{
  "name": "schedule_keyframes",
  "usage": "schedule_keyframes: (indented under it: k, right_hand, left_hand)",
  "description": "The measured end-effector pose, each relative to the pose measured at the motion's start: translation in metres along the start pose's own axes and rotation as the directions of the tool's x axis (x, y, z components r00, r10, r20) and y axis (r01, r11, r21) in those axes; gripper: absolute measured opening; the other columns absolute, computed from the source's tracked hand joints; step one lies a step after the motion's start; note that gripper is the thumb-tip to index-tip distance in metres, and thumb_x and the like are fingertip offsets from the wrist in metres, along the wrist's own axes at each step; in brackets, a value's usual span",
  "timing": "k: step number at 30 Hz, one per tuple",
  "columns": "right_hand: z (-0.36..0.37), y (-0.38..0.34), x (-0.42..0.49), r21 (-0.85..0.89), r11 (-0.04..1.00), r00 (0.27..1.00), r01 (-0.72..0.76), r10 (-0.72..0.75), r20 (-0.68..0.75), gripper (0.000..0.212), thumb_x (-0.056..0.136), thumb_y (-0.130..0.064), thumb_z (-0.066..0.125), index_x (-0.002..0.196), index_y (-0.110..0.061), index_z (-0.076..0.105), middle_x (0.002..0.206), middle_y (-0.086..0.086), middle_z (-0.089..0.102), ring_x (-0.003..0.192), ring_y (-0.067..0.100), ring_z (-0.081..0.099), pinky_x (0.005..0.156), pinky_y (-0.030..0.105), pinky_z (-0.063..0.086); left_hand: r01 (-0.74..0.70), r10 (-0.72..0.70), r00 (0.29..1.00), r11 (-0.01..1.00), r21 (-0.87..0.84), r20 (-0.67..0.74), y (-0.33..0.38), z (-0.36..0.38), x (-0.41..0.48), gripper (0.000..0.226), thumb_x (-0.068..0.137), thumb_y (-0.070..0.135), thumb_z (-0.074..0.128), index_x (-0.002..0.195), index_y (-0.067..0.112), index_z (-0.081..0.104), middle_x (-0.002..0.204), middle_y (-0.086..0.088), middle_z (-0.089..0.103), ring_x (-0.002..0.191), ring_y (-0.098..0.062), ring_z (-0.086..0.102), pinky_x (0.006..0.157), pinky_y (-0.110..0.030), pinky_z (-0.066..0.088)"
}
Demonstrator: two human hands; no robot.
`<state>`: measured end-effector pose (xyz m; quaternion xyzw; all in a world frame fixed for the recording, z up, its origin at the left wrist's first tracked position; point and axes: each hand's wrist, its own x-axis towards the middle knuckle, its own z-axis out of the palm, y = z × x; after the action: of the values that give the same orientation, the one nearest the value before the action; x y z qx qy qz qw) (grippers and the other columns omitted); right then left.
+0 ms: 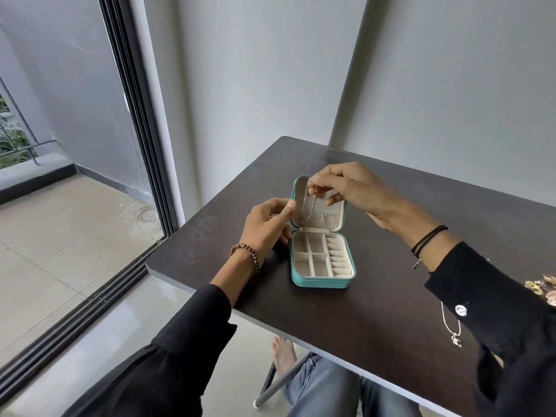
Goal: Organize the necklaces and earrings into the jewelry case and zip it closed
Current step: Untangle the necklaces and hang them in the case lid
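The necklace (pixel 307 203) hangs before the upright lid of the open case (pixel 322 282), its top pinched by the right hand (pixel 352 188) (thumb against fingertips). The left hand (pixel 267 224), loosely curled and holding nothing, sits at the lid's 9 o'clock. The case stands mid-desk (pixel 210 230). At its 4 o'clock lie a second necklace (pixel 450 326) and a stud (pixel 460 310), beside the right sleeve (pixel 487 296).

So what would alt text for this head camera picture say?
A person's right hand dangles a thin silver necklace before the raised lid of an open teal jewelry case on a dark table, with the left hand at the lid's left edge. A second necklace lies on the table by the right sleeve.
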<state>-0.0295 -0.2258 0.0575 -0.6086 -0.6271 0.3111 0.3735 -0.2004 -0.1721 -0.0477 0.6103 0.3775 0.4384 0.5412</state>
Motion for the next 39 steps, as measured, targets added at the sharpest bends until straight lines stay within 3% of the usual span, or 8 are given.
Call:
schedule_keyframes:
  k: [8, 11, 16, 18, 23, 28, 35, 39]
  right_hand:
    - [0.006, 0.003, -0.001, -0.337, 0.931, 0.984, 0.141, -0.168, -0.052, 0.012, 0.098, -0.03, 0.065, 0.094, -0.022, 0.074, 0.088, -0.012, 0.07, 0.077, -0.005, 0.061, 0.072, 0.01, 0.042]
    - [0.013, 0.008, 0.001, -0.499, 0.839, 0.946, 0.217, -0.308, -0.107, 0.014, 0.097, -0.027, 0.066, 0.093, -0.016, 0.073, 0.093, -0.004, 0.064, 0.075, -0.004, 0.056, 0.07, 0.005, 0.037]
    - [0.023, 0.019, 0.002, -0.574, 0.768, 0.876, 0.283, -0.451, -0.172, 0.011, 0.096, -0.025, 0.068, 0.094, -0.016, 0.073, 0.093, -0.003, 0.055, 0.071, 0.005, 0.052, 0.069, 0.02, 0.045]
    - [0.027, 0.021, 0.001, -0.66, 0.695, 0.832, 0.285, -0.521, -0.19, 0.012, 0.097, -0.026, 0.067, 0.096, -0.015, 0.072, 0.095, -0.001, 0.056, 0.074, 0.013, 0.055, 0.064, 0.032, 0.049]
    - [0.035, 0.02, -0.006, -0.883, 0.408, 0.726, 0.234, -0.677, -0.121, 0.009, 0.096, -0.019, 0.068, 0.094, -0.01, 0.07, 0.094, 0.005, 0.058, 0.082, 0.023, 0.061, 0.048, 0.027, 0.045]
    - [0.036, 0.028, -0.002, -0.95, 0.246, 0.654, 0.193, -0.754, -0.063, 0.01, 0.098, -0.017, 0.064, 0.092, -0.01, 0.07, 0.09, 0.005, 0.06, 0.079, 0.024, 0.061, 0.054, 0.034, 0.047]
    - [0.04, 0.035, 0.001, -0.974, 0.185, 0.582, 0.129, -0.809, -0.077, 0.008, 0.093, -0.009, 0.067, 0.091, -0.015, 0.071, 0.086, 0.002, 0.061, 0.076, 0.023, 0.059, 0.059, 0.031, 0.042]
    - [0.042, 0.03, 0.0, -0.971, 0.224, 0.527, 0.083, -0.837, -0.148, 0.013, 0.098, -0.021, 0.066, 0.087, -0.018, 0.071, 0.083, -0.001, 0.064, 0.073, 0.02, 0.059, 0.053, 0.03, 0.039]
  left_hand:
    - [-0.013, 0.013, 1.0, 0.997, -0.081, 0.006, 0.0, -0.001, -0.003, 0.028, 0.098, 0.029, 0.063, 0.109, 0.004, 0.069, 0.082, -0.013, 0.069, 0.049, -0.01, 0.055, 0.048, -0.021, 0.048]
    - [-0.019, 0.019, 1.0, 0.995, -0.094, 0.006, 0.0, -0.002, -0.003, 0.029, 0.098, 0.029, 0.063, 0.109, 0.003, 0.069, 0.081, -0.012, 0.069, 0.05, -0.009, 0.056, 0.048, -0.021, 0.048]
    - [-0.012, 0.013, 1.0, 0.994, -0.113, 0.012, 0.0, -0.002, -0.004, 0.029, 0.098, 0.028, 0.063, 0.111, 0.002, 0.068, 0.087, -0.014, 0.072, 0.059, -0.012, 0.062, 0.049, -0.019, 0.05]
    - [-0.013, 0.015, 1.0, 0.994, -0.11, 0.015, 0.0, -0.002, -0.004, 0.029, 0.098, 0.027, 0.063, 0.112, 0.002, 0.068, 0.089, -0.013, 0.072, 0.06, -0.012, 0.063, 0.049, -0.019, 0.049]
    - [-0.018, 0.019, 1.0, 0.995, -0.103, 0.012, -0.002, -0.002, -0.003, 0.027, 0.097, 0.028, 0.064, 0.111, 0.005, 0.069, 0.089, -0.012, 0.073, 0.064, -0.015, 0.064, 0.049, -0.019, 0.049]
    - [-0.024, 0.026, 1.0, 0.993, -0.112, 0.014, -0.004, -0.002, -0.002, 0.028, 0.097, 0.027, 0.064, 0.112, 0.004, 0.068, 0.09, -0.015, 0.073, 0.065, -0.018, 0.063, 0.049, -0.019, 0.049]
    - [-0.046, 0.048, 0.999, 0.993, -0.108, 0.016, -0.005, -0.001, -0.001, 0.028, 0.097, 0.027, 0.063, 0.114, 0.005, 0.067, 0.094, -0.019, 0.074, 0.065, -0.017, 0.063, 0.049, -0.019, 0.049]
    - [-0.056, 0.058, 0.998, 0.993, -0.101, 0.016, -0.006, -0.001, -0.001, 0.027, 0.098, 0.025, 0.062, 0.116, 0.005, 0.067, 0.088, -0.015, 0.073, 0.062, -0.015, 0.062, 0.048, -0.018, 0.048]
